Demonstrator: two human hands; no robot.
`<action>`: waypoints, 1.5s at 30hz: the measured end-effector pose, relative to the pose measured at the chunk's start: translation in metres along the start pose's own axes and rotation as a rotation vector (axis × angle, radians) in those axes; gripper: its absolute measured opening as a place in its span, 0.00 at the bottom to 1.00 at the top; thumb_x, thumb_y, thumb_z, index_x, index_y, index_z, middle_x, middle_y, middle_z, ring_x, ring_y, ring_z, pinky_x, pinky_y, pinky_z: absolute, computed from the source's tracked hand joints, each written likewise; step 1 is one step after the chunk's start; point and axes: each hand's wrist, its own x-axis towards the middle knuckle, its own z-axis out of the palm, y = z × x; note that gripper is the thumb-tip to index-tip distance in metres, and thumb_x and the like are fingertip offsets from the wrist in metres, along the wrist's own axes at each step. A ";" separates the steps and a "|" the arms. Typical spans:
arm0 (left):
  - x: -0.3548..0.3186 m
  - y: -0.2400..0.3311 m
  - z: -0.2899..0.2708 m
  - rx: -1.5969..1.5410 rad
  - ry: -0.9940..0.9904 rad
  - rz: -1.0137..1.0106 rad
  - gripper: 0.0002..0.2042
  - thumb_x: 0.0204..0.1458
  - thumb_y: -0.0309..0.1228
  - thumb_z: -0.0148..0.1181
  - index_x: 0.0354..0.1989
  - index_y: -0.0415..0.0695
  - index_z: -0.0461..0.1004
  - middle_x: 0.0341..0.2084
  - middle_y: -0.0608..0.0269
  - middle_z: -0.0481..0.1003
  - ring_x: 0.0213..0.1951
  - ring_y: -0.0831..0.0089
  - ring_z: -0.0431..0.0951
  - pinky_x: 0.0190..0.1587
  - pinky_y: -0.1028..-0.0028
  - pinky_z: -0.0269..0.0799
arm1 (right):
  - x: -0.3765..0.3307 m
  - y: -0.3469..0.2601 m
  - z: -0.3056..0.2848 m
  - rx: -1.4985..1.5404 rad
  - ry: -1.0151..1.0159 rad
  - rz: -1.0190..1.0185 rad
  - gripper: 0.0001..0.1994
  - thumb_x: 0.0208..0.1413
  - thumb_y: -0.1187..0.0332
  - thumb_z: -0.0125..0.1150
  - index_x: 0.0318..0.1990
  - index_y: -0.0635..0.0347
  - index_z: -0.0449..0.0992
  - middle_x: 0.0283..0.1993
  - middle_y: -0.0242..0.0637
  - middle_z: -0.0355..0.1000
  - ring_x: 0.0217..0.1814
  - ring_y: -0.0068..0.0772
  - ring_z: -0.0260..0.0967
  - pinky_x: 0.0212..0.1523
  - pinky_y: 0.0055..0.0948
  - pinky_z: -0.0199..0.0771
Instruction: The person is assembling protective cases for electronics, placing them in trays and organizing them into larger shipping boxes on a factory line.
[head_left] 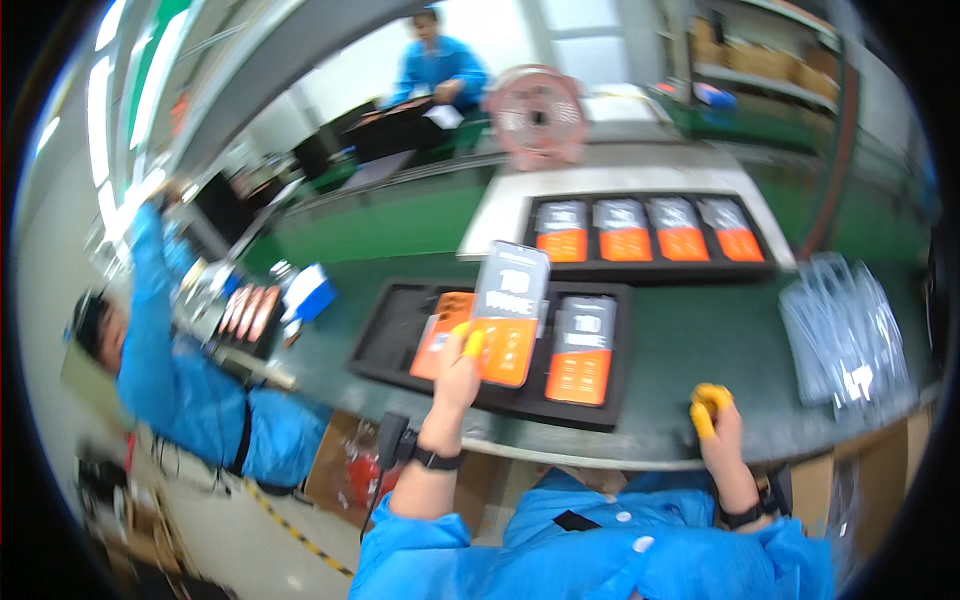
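The left hand pinches 1 grey-and-orange smartphone over a black tray; the right hand curls over the worktop, fingertip contact unclear.

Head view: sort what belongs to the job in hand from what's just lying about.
Likely in the job:
phone in the left hand
near tray and its phones
far tray and its phones

Likely just lying about:
blue box
pink round thing
clear bags, though perhaps supplies
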 end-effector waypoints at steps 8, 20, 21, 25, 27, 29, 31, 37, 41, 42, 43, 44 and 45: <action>0.034 -0.092 -0.034 0.719 0.093 -0.053 0.11 0.51 0.32 0.47 0.36 0.37 0.69 0.25 0.51 0.72 0.30 0.56 0.73 0.34 0.63 0.68 | 0.008 0.072 -0.015 0.195 -0.014 0.047 0.06 0.51 0.71 0.54 0.33 0.63 0.70 0.30 0.32 0.65 0.30 0.22 0.60 0.33 0.20 0.61; -0.026 -0.031 -0.014 0.752 0.380 0.354 0.14 0.48 0.31 0.51 0.41 0.36 0.67 0.39 0.49 0.65 0.44 0.54 0.64 0.47 0.62 0.60 | 0.010 0.010 0.000 -0.029 -0.062 -0.076 0.09 0.54 0.66 0.51 0.34 0.65 0.71 0.32 0.36 0.69 0.34 0.29 0.64 0.38 0.26 0.65; -0.029 -0.025 -0.020 0.725 0.402 0.376 0.14 0.48 0.31 0.52 0.41 0.36 0.67 0.39 0.49 0.65 0.44 0.54 0.64 0.47 0.62 0.61 | 0.010 0.012 0.000 0.013 -0.056 -0.073 0.09 0.54 0.66 0.51 0.34 0.65 0.71 0.32 0.35 0.69 0.34 0.28 0.63 0.37 0.26 0.65; -0.043 -0.003 -0.050 0.681 0.493 0.488 0.15 0.48 0.32 0.52 0.41 0.35 0.67 0.37 0.49 0.67 0.42 0.54 0.66 0.45 0.64 0.62 | 0.012 0.019 0.000 0.072 -0.045 -0.052 0.09 0.55 0.67 0.51 0.34 0.63 0.72 0.31 0.33 0.68 0.33 0.25 0.62 0.35 0.24 0.64; -0.058 0.025 -0.072 0.712 0.536 0.577 0.15 0.48 0.32 0.53 0.41 0.35 0.68 0.36 0.49 0.67 0.41 0.54 0.66 0.45 0.64 0.62 | 0.007 0.010 0.001 0.079 -0.024 -0.019 0.08 0.55 0.67 0.50 0.34 0.63 0.72 0.31 0.33 0.68 0.33 0.25 0.62 0.35 0.23 0.63; -0.076 0.050 -0.095 0.661 0.592 0.567 0.12 0.48 0.30 0.54 0.41 0.39 0.68 0.38 0.53 0.69 0.43 0.56 0.67 0.47 0.65 0.62 | 0.005 0.011 0.000 0.117 -0.006 -0.022 0.08 0.55 0.67 0.50 0.34 0.63 0.71 0.31 0.33 0.68 0.33 0.25 0.62 0.35 0.24 0.63; -0.090 0.065 -0.118 0.691 0.665 0.590 0.11 0.47 0.28 0.55 0.39 0.40 0.68 0.37 0.54 0.69 0.41 0.58 0.68 0.44 0.66 0.64 | 0.004 0.011 0.000 0.130 0.015 -0.015 0.08 0.55 0.67 0.50 0.34 0.63 0.71 0.31 0.33 0.68 0.33 0.26 0.62 0.35 0.24 0.63; -0.129 0.067 -0.216 0.744 0.956 0.557 0.09 0.47 0.27 0.55 0.38 0.40 0.69 0.36 0.54 0.69 0.40 0.58 0.68 0.46 0.66 0.63 | 0.003 0.004 -0.001 0.093 0.015 0.004 0.09 0.56 0.67 0.49 0.34 0.64 0.71 0.32 0.34 0.68 0.34 0.27 0.62 0.37 0.25 0.64; -0.159 0.058 -0.304 0.559 1.236 0.485 0.10 0.52 0.29 0.52 0.40 0.38 0.67 0.38 0.57 0.69 0.41 0.67 0.69 0.48 0.71 0.62 | 0.002 0.002 0.000 0.088 0.014 0.031 0.09 0.56 0.67 0.50 0.36 0.64 0.71 0.34 0.36 0.68 0.37 0.28 0.63 0.40 0.25 0.65; -0.171 0.053 -0.339 0.594 1.352 0.486 0.11 0.52 0.29 0.52 0.41 0.38 0.66 0.38 0.56 0.69 0.41 0.68 0.69 0.47 0.72 0.62 | 0.002 0.000 0.001 0.093 0.002 0.031 0.09 0.56 0.67 0.50 0.36 0.64 0.70 0.35 0.36 0.68 0.38 0.28 0.63 0.41 0.25 0.66; -0.183 0.033 -0.388 0.412 1.483 0.493 0.12 0.51 0.29 0.53 0.41 0.37 0.65 0.37 0.55 0.69 0.41 0.66 0.69 0.47 0.71 0.62 | 0.002 -0.001 0.003 -0.003 -0.064 -0.110 0.09 0.55 0.66 0.51 0.37 0.63 0.70 0.37 0.37 0.67 0.39 0.28 0.63 0.41 0.25 0.66; -0.190 0.040 -0.405 0.637 1.635 0.343 0.13 0.50 0.29 0.54 0.41 0.36 0.65 0.37 0.54 0.69 0.41 0.63 0.69 0.46 0.69 0.63 | -0.004 -0.002 0.001 -0.120 -0.115 -0.238 0.10 0.55 0.66 0.51 0.38 0.63 0.70 0.38 0.37 0.67 0.40 0.28 0.63 0.42 0.25 0.66; -0.206 0.038 -0.437 0.757 1.776 0.231 0.14 0.50 0.29 0.54 0.41 0.34 0.65 0.36 0.51 0.69 0.40 0.60 0.69 0.45 0.67 0.63 | -0.005 0.000 -0.001 -0.224 -0.182 -0.379 0.11 0.55 0.65 0.52 0.39 0.63 0.70 0.40 0.38 0.66 0.42 0.28 0.63 0.42 0.25 0.67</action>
